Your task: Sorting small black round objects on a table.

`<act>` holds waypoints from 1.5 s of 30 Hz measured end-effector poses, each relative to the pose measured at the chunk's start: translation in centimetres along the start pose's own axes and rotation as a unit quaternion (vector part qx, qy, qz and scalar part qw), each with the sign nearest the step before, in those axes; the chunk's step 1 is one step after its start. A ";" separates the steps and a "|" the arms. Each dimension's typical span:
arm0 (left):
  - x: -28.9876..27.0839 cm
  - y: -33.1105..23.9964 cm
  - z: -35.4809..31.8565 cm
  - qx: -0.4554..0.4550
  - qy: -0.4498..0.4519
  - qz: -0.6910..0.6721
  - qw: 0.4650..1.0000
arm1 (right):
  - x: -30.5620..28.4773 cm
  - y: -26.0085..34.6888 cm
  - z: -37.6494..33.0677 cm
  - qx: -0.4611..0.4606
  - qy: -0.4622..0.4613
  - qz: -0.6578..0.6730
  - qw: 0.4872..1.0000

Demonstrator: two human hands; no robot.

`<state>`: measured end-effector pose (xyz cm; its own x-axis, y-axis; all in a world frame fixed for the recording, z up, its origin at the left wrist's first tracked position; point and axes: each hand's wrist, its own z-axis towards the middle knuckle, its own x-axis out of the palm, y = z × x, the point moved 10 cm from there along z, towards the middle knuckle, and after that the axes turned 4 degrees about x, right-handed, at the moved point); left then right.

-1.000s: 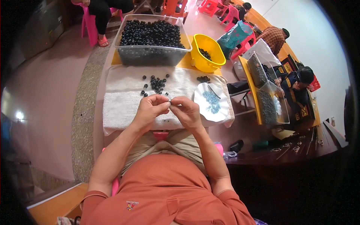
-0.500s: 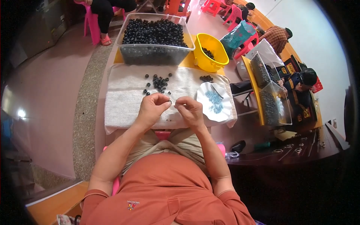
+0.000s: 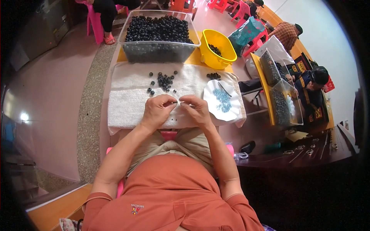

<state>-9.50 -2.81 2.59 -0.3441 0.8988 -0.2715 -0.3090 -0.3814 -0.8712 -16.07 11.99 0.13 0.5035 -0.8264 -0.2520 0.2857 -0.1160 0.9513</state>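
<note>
While the left hand pinches 1 small dark round bead at its fingertips, the right hand, fingers closed, meets it over the nubby white towel; whether it grips anything is unclear.

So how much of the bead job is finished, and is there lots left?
Done: nothing finished shows clearly; the white plate holds small blue bits. In hand: the left hand and right hand meet over the white towel, pinching something tiny between their fingertips. Left: plenty. A small pile of dark beads lies loose on the towel, and the clear tub behind is heaped full.
</note>
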 end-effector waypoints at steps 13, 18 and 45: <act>0.7 1.7 -0.3 -0.076 0.004 -0.114 0.991 | 0.7 0.7 0.0 -0.048 0.000 0.067 0.997; 0.9 1.4 -0.3 -0.087 0.014 -0.147 0.985 | 1.0 -0.2 0.0 0.042 0.021 0.185 0.982; 1.6 2.4 -0.2 -0.117 0.021 -0.254 0.960 | 1.1 -0.1 -0.2 0.060 0.032 0.162 0.984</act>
<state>-10.59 -2.26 0.02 -0.1634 0.9658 0.2011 -0.2183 0.1634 -0.9621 -15.38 11.20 -0.25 0.6035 -0.7950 0.0618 0.0056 0.0818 0.9966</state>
